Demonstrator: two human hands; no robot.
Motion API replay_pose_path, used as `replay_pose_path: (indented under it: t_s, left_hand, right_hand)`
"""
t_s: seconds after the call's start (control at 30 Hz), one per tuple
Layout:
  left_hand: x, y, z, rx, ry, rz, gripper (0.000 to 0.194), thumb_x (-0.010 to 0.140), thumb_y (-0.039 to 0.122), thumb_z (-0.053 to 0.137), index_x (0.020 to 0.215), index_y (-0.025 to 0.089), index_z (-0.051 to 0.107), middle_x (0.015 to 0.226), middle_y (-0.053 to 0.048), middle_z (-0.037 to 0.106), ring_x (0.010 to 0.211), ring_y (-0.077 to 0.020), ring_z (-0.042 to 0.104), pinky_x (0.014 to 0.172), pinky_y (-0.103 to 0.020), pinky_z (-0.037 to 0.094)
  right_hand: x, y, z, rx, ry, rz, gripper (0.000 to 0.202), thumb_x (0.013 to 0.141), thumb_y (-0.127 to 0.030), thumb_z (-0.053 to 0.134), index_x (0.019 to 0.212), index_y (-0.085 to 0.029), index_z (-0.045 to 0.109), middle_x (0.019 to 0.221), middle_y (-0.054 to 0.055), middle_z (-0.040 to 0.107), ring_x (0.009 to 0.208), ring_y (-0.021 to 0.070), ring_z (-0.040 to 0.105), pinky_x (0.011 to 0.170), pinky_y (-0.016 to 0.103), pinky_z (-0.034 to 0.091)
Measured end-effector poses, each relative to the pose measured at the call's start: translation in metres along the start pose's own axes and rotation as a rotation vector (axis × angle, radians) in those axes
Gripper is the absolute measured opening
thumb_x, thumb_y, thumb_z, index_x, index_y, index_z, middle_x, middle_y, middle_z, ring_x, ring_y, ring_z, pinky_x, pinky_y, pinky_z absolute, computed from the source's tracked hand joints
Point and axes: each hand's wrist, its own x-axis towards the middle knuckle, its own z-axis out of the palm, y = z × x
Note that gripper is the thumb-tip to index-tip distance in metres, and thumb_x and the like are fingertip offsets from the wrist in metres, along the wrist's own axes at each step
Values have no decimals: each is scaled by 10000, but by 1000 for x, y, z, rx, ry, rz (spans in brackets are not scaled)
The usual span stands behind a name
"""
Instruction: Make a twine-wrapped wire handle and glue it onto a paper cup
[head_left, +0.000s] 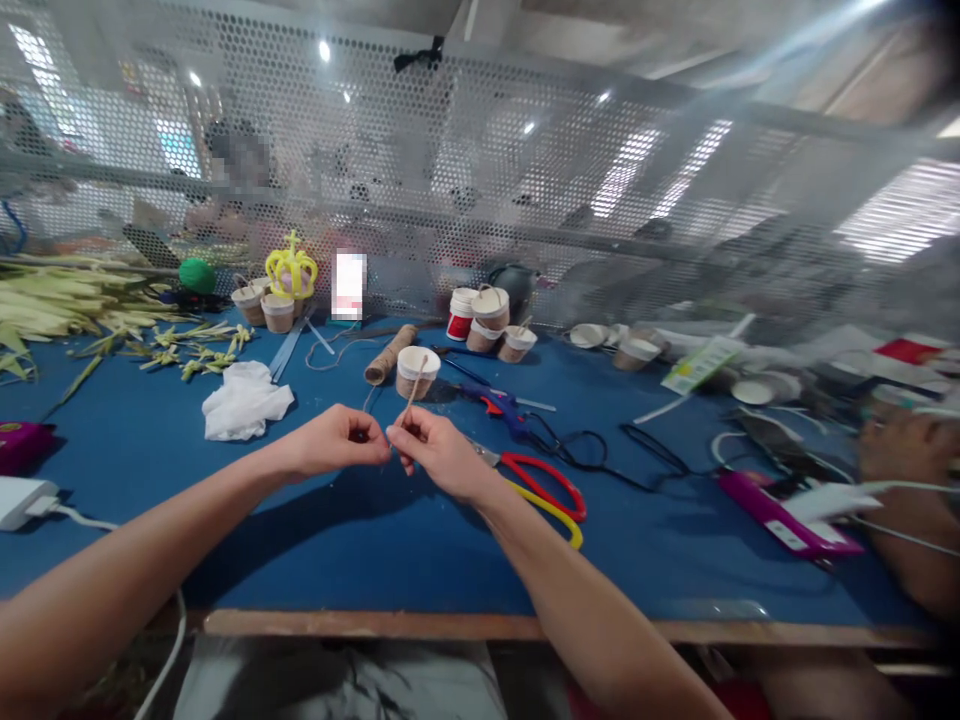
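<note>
In front of me my right hand pinches a thin tan length of twine that sticks up past its thumb. My left hand is closed in a pinch close beside it, fingertips nearly meeting the right ones; whatever it grips is too small to make out. Just behind the hands stands a small white cup wrapped in brown twine. A roll of brown twine lies to its left. Scissors with red and yellow handles rest partly under my right forearm. A blue glue gun lies beyond them.
Crumpled white tissue lies left, before green leaf strips. More wrapped cups and a yellow crown stand by the perforated metal screen. A purple power strip and another person's hand are at right.
</note>
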Motion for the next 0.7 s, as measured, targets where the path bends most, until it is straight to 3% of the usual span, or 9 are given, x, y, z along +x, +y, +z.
replay_pose_path:
  t_s: [0.13,0.3,0.7]
  left_hand:
    - [0,-1,3,-88,22,-18,213,644,308,591,570,121,522,532,40,489,495,-60,373,479,-192,270]
    - [-1,1,3,-158,-16,-66,221,644,315,598,577,124,508,492,64,421,433,-41,285,418,-196,192]
    - [2,-5,-3,-137,-72,-49,151,676,271,570,685,121,557,603,37,482,490,-45,333,434,-182,223]
  right_hand:
    - [1,-2,2,9,23,-9,257,733,-401,539,682,-161,464,549,-53,453,471,70,436,460,215,395]
    - [1,-3,2,153,-56,-25,236,735,-385,544,745,-161,473,639,-33,485,538,75,462,488,215,417]
    - [2,-1,0,-150,61,-51,213,793,-333,465,667,-162,445,523,-48,442,460,75,427,466,215,366]
